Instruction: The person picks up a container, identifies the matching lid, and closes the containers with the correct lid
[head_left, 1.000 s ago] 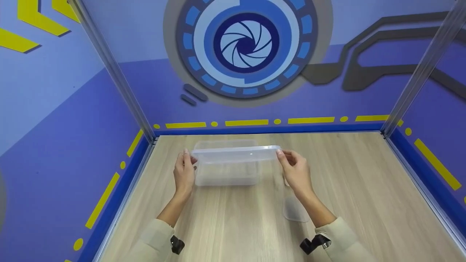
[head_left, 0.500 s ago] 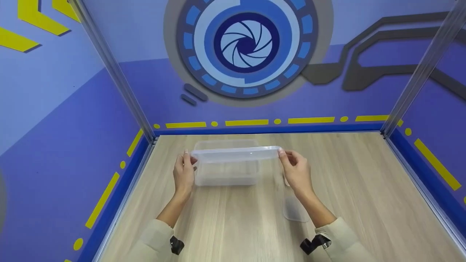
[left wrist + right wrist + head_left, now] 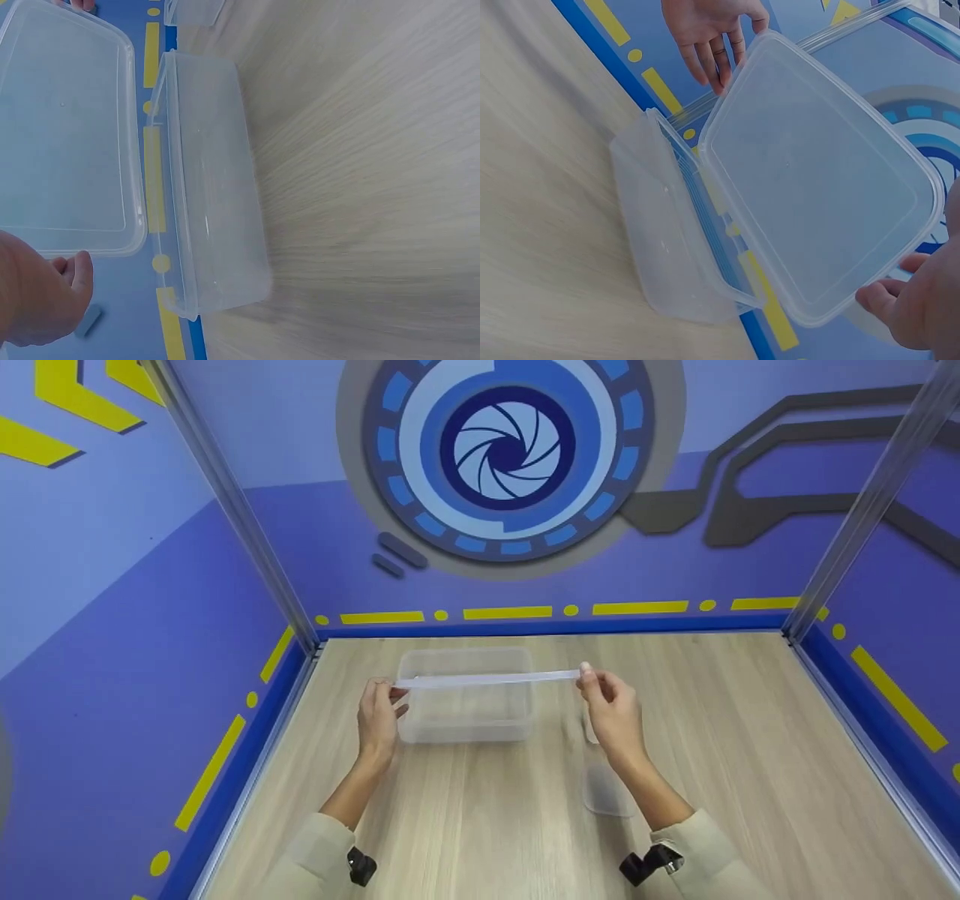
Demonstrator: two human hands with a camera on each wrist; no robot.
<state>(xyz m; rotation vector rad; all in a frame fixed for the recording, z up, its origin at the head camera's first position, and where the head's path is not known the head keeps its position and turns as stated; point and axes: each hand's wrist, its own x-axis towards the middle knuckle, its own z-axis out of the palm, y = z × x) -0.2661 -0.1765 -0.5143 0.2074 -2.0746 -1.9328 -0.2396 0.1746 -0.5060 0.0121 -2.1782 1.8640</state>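
A translucent rectangular plastic lid (image 3: 487, 679) is held up by both hands and looks nearly edge-on in the head view. My left hand (image 3: 377, 721) pinches its left end, while my right hand (image 3: 616, 716) pinches the right end with the thumb on top. Both wrist views show the broad face of the lid (image 3: 817, 172). Below and behind it, a clear rectangular food container (image 3: 465, 731) stands on the table, uncovered and apart from the lid. In the left wrist view, the side wall of the container (image 3: 217, 187) faces the camera.
A smaller clear plastic piece (image 3: 606, 793) lies on the wooden table (image 3: 487, 825) beneath the right forearm, partly hidden. Near the top of the left wrist view is a small clear container (image 3: 193, 10). Blue panels (image 3: 300, 547) enclose the table at the back and sides.
The lid has tipped from showing a slanted face to nearly edge-on, its left end a little lower. Both hands keep hold of it. The container has not moved.
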